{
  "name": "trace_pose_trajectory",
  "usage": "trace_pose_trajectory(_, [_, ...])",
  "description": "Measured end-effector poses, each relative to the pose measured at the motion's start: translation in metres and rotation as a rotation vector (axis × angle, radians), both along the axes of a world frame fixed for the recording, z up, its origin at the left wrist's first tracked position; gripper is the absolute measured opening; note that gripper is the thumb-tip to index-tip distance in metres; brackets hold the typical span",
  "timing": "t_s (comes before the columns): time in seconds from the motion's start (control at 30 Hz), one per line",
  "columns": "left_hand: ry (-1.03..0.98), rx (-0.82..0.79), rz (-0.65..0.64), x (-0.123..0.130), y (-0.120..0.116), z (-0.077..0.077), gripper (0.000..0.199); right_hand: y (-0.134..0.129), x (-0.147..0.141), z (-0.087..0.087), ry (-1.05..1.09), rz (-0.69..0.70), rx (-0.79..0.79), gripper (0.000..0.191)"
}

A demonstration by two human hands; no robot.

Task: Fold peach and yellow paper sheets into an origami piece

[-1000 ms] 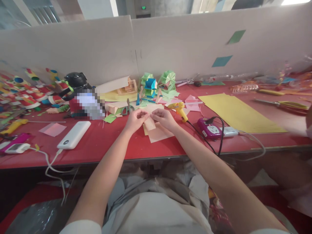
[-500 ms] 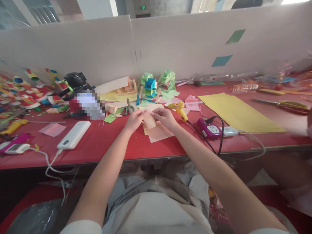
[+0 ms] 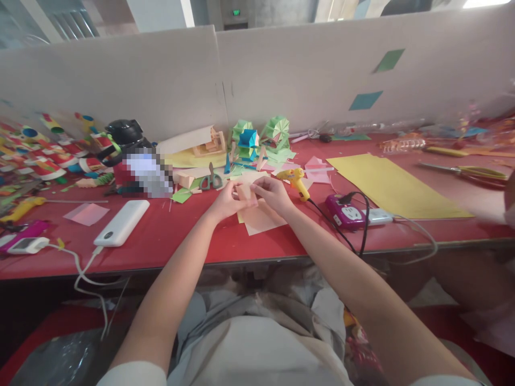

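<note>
Between my hands is a small piece of peach paper, held just above the table. My left hand grips its left side, with the thumb stretched along the lower edge. The fingertips of my right hand pinch its right upper edge. Beneath lies a larger peach paper sheet on the red table. To the right of my right hand rests a yellow glue gun. A pair of scissors lies behind my left hand.
Green and blue folded-paper models stand at the back by the partition. A purple power strip and a yellow sheet lie right. Left are a white power bank and a black-lidded bottle. Another person's arm shows far right.
My left thumb has moved down and right along the small peach paper, and the paper now looks bent or turned up. My right hand has stayed nearly in place.
</note>
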State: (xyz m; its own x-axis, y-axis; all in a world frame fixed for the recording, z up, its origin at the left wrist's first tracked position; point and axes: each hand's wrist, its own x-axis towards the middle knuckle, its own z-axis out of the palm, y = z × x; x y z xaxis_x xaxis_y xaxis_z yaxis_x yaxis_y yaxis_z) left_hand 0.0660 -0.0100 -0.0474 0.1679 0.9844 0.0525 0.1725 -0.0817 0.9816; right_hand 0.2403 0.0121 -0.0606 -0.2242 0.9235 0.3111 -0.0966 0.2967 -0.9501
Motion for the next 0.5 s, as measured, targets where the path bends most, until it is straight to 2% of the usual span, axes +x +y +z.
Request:
trace_pose_trajectory(0.1, [-0.008,0.048,0.026,0.001,0.000,-0.001,0.064,-0.002,0.000,0.002,0.026,0.025,-0.004,0.035])
trace_pose_trajectory(0.3, [-0.098,0.112,0.108,-0.005,0.006,0.001,0.032,0.000,-0.001,0.002,0.052,0.012,-0.023,0.037])
trace_pose_trajectory(0.5, [-0.040,0.223,0.134,-0.009,0.011,-0.004,0.038,-0.004,-0.001,0.003,-0.007,0.024,-0.028,0.040])
